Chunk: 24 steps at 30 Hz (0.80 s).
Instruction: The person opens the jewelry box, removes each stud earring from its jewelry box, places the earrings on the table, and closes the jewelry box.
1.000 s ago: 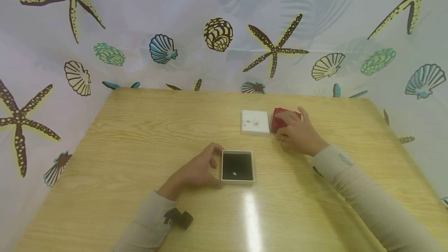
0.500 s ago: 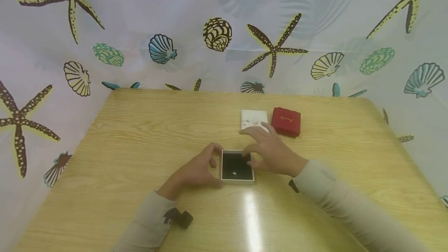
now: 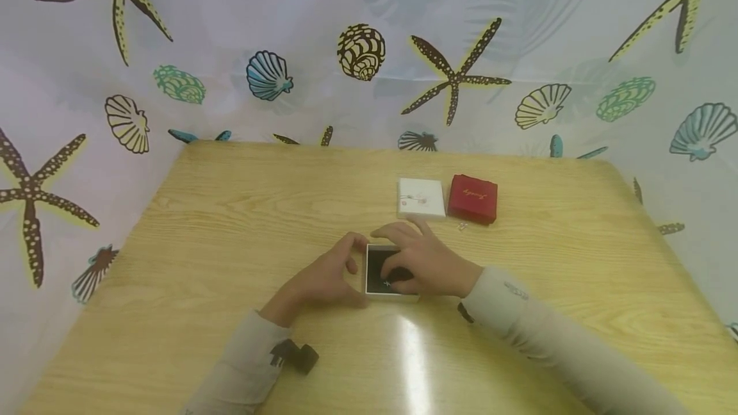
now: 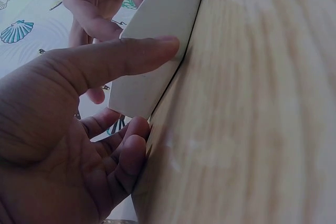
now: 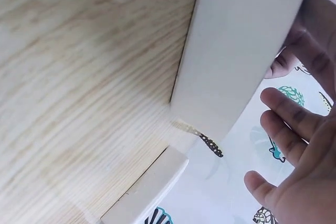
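A small white jewelry box [image 3: 392, 297] lies uncovered on the table, its inside lined with a black pad [image 3: 376, 262]. My left hand [image 3: 323, 278] holds it from the left; in the left wrist view the thumb [image 4: 131, 56] lies along the outer wall [image 4: 163, 11] and the fingertips meet a corner. Over the box's right part is my right hand [image 3: 426, 262], thumb and index finger pinching at a tiny white star-shaped piece [image 3: 387, 283] on the pad. The hand partly hides the pad. Its other fingers [image 5: 286, 137] are spread in the right wrist view.
Beyond the box lies a white square lid [image 3: 421, 198] with a flower print. To its right is a red jewelry box [image 3: 473, 199] with gold lettering. A tiny pale object [image 3: 462, 226], too small to identify, lies before it. A patterned cloth [image 3: 314, 31] hangs behind the table.
My right hand has moved from the red box leftward and nearer, down to the star-shaped piece in the white box. My left hand has stayed at the box.
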### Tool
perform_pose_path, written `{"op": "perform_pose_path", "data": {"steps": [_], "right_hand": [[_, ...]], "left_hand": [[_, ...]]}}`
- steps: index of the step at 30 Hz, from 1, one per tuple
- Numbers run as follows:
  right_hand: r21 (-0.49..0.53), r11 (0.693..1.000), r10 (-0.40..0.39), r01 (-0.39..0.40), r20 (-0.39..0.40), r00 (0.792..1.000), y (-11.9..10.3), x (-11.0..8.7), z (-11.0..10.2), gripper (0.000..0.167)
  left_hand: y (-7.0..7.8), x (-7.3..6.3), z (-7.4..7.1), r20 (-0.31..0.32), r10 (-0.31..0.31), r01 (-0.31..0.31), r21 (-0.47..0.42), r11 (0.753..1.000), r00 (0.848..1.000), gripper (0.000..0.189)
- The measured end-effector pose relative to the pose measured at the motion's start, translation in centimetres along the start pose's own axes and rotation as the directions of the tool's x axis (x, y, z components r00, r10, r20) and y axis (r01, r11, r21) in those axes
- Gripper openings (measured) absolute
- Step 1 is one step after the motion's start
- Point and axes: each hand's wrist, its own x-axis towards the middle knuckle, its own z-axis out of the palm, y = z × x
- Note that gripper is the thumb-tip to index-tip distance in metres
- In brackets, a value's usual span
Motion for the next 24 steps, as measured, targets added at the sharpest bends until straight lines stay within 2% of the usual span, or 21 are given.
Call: {"op": "perform_pose_path", "data": {"steps": [11, 24], "right_hand": [[-0.017, 1.0, 0.01, -0.009, 0.035, 0.999, -0.05, 0.49, 0.31, 0.013], [-0.029, 0.998, -0.046, 0.047, 0.034, 0.998, 0.23, 0.24, 0.42, 0.013]], "left_hand": [[0.16, -0.18, -0.34, 0.007, 0.038, -0.038, -0.013, 0.999, 0.999, 0.089], [0.18, -0.23, 0.02, -0.001, 0.008, -0.008, 0.011, 1.0, 1.0, 0.087]]}}
